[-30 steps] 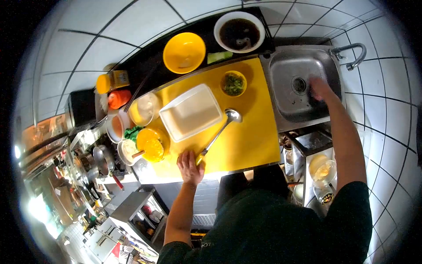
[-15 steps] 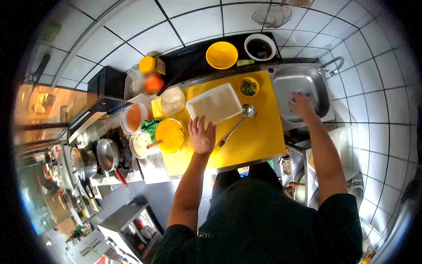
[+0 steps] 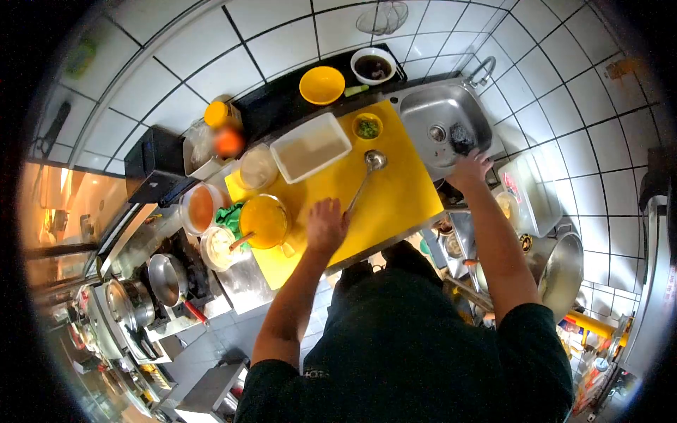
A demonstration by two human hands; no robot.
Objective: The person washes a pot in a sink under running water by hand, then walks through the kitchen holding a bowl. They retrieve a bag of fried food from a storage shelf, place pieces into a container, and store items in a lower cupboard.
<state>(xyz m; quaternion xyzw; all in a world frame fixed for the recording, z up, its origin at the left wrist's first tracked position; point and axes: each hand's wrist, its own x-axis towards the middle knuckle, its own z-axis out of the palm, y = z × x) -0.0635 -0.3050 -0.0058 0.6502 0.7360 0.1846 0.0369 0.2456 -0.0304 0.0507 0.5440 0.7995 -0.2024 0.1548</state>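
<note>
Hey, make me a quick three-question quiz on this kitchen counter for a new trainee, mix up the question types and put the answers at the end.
1. Multiple choice: which of these is nearest the left hand?
A) the faucet
B) the ladle
C) the bowl of dark liquid

2. True or false: the chopped greens sit in a small yellow bowl.

3. Fill in the blank: the right hand is at the near edge of the ____.

Key: 1. B; 2. True; 3. sink.
</note>
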